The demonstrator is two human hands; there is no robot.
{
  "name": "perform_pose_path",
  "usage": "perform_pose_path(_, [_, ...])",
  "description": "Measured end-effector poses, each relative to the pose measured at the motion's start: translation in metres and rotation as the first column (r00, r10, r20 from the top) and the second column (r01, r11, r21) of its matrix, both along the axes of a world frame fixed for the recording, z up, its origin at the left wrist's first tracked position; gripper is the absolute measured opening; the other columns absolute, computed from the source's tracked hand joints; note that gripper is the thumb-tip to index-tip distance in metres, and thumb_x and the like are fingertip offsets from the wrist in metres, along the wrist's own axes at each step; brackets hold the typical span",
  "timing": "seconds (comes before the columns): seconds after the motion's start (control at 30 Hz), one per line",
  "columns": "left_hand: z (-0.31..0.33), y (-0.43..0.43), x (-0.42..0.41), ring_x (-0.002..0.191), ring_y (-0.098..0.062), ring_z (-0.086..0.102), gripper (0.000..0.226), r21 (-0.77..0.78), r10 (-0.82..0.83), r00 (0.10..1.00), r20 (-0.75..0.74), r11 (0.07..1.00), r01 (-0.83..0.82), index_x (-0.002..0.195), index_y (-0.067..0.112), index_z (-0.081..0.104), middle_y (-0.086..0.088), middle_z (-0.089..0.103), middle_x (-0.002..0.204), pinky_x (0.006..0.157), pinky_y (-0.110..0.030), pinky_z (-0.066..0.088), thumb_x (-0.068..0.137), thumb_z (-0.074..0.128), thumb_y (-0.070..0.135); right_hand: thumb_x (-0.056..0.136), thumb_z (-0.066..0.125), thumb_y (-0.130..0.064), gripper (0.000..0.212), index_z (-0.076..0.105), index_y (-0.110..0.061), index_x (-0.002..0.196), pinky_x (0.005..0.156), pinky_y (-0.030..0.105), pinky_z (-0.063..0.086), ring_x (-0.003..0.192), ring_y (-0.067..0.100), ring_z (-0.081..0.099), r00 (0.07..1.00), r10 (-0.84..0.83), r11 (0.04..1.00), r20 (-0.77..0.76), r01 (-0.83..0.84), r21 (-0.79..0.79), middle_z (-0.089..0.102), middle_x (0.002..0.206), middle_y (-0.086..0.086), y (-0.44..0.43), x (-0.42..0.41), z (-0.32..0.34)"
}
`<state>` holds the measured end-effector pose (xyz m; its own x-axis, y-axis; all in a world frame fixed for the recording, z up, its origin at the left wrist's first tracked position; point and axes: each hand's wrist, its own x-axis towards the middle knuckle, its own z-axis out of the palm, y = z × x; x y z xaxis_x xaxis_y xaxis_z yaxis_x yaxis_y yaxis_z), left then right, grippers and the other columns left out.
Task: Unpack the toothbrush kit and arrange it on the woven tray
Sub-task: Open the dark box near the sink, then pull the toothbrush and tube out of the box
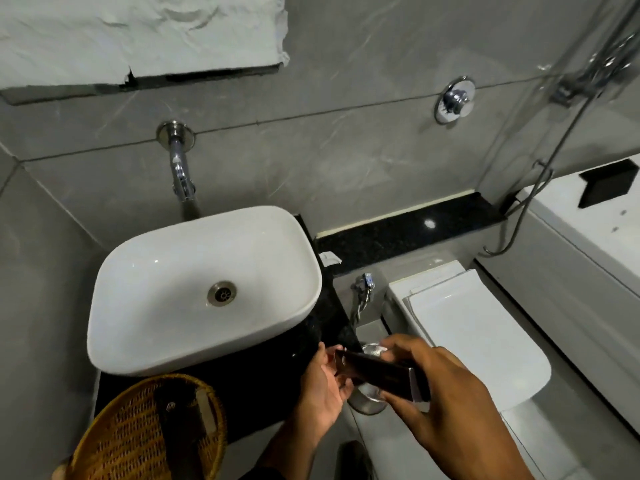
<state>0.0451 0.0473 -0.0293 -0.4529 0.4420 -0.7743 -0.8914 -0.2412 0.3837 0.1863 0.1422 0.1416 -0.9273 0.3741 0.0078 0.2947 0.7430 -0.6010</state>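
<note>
A dark, long toothbrush kit box [375,374] is held level between both hands, to the right of the black counter. My right hand [446,400] grips its near end from above. My left hand [323,386] has its fingers on the far end of the box. The round woven tray [114,441] sits on the counter at the lower left, in front of the basin. A dark packet [183,410] lies in the tray.
A white basin [204,289] stands on the black counter [263,400] under a wall tap [180,168]. A steel bin [369,398] is below my hands. A white toilet [474,337] is on the right, with a bathtub [595,233] beyond.
</note>
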Motion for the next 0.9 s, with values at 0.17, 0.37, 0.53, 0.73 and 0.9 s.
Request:
perform_pose_path(0.17, [0.003, 0.019, 0.004, 0.072, -0.028, 0.06, 0.042, 0.051, -0.053, 0.997, 0.056, 0.997, 0.05, 0.091, 0.005, 0.063, -0.018, 0.063, 0.082, 0.07, -0.035, 0.047, 0.1, 0.044, 0.041, 0.077, 0.072, -0.053, 0.069, 0.027, -0.085, 0.118, 0.08, -0.014, 0.029, 0.117, -0.033, 0.032, 0.999, 0.046, 0.999, -0.009, -0.046, 0.005, 0.029, 0.126, -0.061, -0.009, 0.0, 0.018])
perform_pose_path(0.37, [0.004, 0.024, 0.019, 0.068, -0.028, 0.064, 0.026, 0.082, -0.091, 0.989, 0.116, 0.993, 0.082, 0.085, 0.007, 0.061, -0.016, 0.067, 0.081, 0.056, -0.029, 0.05, 0.094, 0.055, 0.031, 0.066, 0.087, -0.046, 0.085, 0.031, -0.083, 0.117, 0.077, -0.01, 0.036, 0.113, -0.026, 0.045, 0.999, -0.053, 0.998, -0.007, 0.053, -0.022, 0.045, 0.116, -0.061, -0.007, 0.006, 0.033])
perform_pose_path(0.53, [0.01, 0.042, 0.003, 0.06, -0.026, 0.059, 0.033, -0.034, 0.053, 0.981, 0.186, 0.998, -0.047, 0.074, 0.011, 0.053, -0.012, 0.064, 0.06, 0.047, -0.028, 0.051, 0.1, 0.045, 0.031, 0.054, 0.072, -0.063, 0.073, 0.037, -0.073, 0.117, 0.069, -0.002, 0.046, 0.094, -0.015, 0.063, 0.975, -0.192, 0.981, 0.11, 0.194, -0.015, 0.059, 0.113, -0.04, 0.005, 0.034, 0.038])
perform_pose_path(0.73, [0.038, 0.066, -0.04, 0.037, -0.012, 0.04, 0.042, -0.045, 0.078, 0.993, 0.085, 0.996, -0.074, 0.06, 0.021, 0.035, 0.0, 0.04, 0.047, 0.038, -0.011, 0.032, 0.1, 0.045, 0.031, 0.075, 0.072, -0.047, 0.063, 0.038, -0.059, 0.127, 0.08, 0.015, 0.047, 0.093, 0.002, 0.064, 0.864, -0.241, 0.97, 0.442, 0.21, 0.119, 0.045, 0.106, -0.028, 0.007, 0.053, -0.008])
perform_pose_path(0.9, [0.061, 0.084, -0.059, 0.022, -0.007, 0.036, 0.045, -0.029, 0.092, 0.994, -0.062, 0.995, -0.093, 0.058, 0.021, 0.033, 0.005, 0.036, 0.031, 0.035, -0.006, 0.03, 0.099, 0.048, 0.034, 0.079, 0.073, -0.034, 0.056, 0.054, -0.034, 0.132, 0.08, 0.028, 0.053, 0.099, 0.02, 0.069, 0.846, -0.238, 0.97, 0.477, 0.236, 0.066, 0.061, 0.116, -0.007, 0.009, 0.041, -0.059])
